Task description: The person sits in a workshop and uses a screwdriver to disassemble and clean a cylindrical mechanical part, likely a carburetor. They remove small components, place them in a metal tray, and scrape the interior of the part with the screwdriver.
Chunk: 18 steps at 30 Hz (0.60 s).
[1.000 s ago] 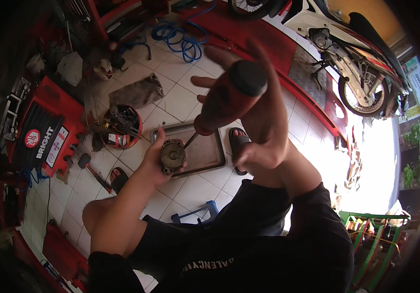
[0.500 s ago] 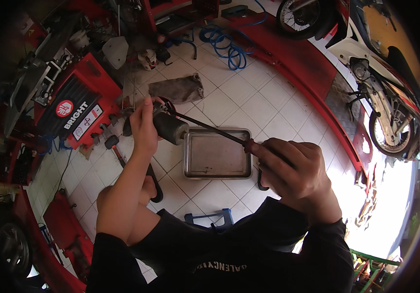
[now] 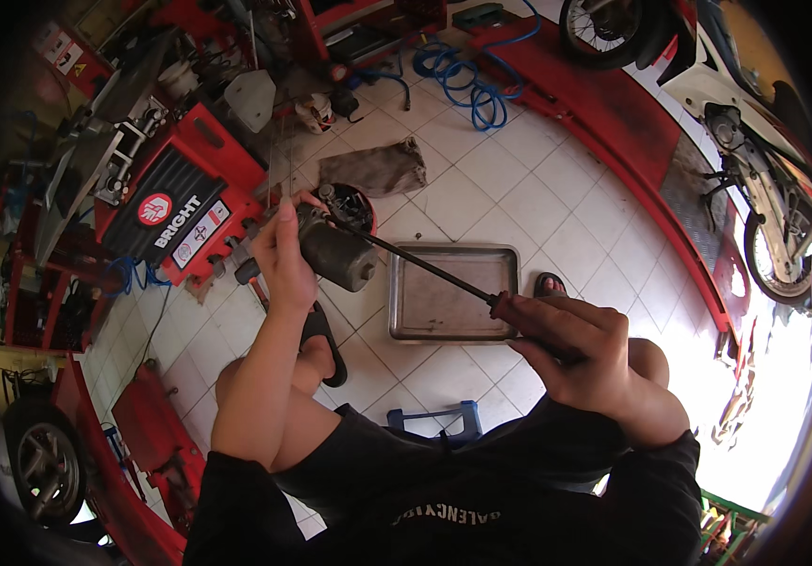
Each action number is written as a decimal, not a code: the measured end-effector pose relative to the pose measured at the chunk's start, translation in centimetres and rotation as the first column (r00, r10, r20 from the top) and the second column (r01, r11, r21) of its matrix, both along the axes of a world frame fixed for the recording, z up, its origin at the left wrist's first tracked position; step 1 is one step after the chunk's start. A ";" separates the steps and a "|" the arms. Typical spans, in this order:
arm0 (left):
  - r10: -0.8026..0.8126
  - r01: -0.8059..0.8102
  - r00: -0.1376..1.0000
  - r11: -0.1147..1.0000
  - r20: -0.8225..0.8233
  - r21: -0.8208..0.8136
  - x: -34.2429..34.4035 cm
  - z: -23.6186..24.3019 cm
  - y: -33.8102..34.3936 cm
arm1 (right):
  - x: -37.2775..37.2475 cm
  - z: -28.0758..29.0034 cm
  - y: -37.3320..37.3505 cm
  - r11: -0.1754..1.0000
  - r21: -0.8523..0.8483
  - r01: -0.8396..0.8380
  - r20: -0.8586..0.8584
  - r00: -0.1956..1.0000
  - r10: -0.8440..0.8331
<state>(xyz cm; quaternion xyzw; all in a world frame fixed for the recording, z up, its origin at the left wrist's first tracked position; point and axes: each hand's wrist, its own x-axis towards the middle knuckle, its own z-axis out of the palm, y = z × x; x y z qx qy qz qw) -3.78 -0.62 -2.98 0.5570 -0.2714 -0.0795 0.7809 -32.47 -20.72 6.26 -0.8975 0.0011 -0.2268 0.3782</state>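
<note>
My left hand (image 3: 288, 255) grips a dark metal cylindrical part (image 3: 335, 252) at left of centre, its shaft end facing down and right. My right hand (image 3: 580, 349) is wrapped around the red handle of a long screwdriver (image 3: 430, 267), whose dark shaft runs up-left to the upper end of the cylinder, by my left fingers; the tip's exact contact is unclear. A shallow metal tray (image 3: 451, 330) lies on the floor beneath the shaft. Behind the cylinder, a red bucket (image 3: 364, 226) of dark parts is partly hidden.
A red machine (image 3: 189, 189) stands at left, a grey rag (image 3: 378, 170) and coiled blue hose (image 3: 467, 85) beyond. A red ramp (image 3: 613, 179) and motorcycle (image 3: 727, 141) occupy the right. A tyre (image 3: 38, 462) stands lower left; a blue stool (image 3: 434, 420) sits between my legs.
Over the last second the cylinder has tipped from end-up to lying slanted and risen up the picture. My right hand has moved down and right, extending the screwdriver across the tray.
</note>
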 end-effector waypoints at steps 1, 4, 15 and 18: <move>0.004 -0.005 1.000 1.000 0.029 0.016 0.0 0.0 0.1 | 0.0 -0.2 0.1 1.000 0.005 0.008 0.006 1.000 -0.008; 0.016 -0.019 0.998 0.999 0.059 0.038 0.0 0.1 0.0 | 0.0 -0.7 0.1 0.999 0.037 0.019 0.005 1.000 -0.019; 0.118 -0.117 0.992 0.993 -0.040 0.023 0.3 0.6 -0.4 | 1.1 -0.4 -0.9 0.989 0.148 -0.001 -0.062 0.998 0.011; 0.146 -0.140 0.944 0.989 -0.296 0.040 0.7 0.9 -1.0 | 1.2 0.1 -4.0 0.998 0.054 -0.017 -0.082 0.996 0.021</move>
